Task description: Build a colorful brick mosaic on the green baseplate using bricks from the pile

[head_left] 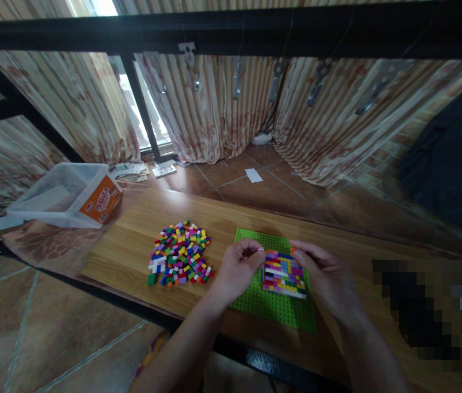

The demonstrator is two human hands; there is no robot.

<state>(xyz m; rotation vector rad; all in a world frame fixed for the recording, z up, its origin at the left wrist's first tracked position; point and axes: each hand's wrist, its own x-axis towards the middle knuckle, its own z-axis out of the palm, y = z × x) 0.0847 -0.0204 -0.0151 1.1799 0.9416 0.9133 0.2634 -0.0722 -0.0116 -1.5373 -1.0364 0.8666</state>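
Note:
A green studded baseplate (245, 305) lies on the wooden table, carrying a rectangular build of multicoloured toy bricks (284, 274). At the build's far left corner, my left hand (237, 270) is closed in a pinch. A small pink bit shows at its fingertips, seemingly a toy brick. My right hand (329, 270) is on the other side, thumb and forefinger closed around an orange toy brick (292, 251) at the far right corner. Whether that brick is attached to the build cannot be seen. Left of the baseplate spreads a pile of loose toy bricks (182, 254).
The wooden table (128, 245) is long and narrow. A clear plastic bin (46, 204) with an orange label stands at its left end. A dark pixelated patch covers something at right. Beyond are curtains (198, 109), a black metal bar (231, 35) and papers (253, 175) on the tiled floor.

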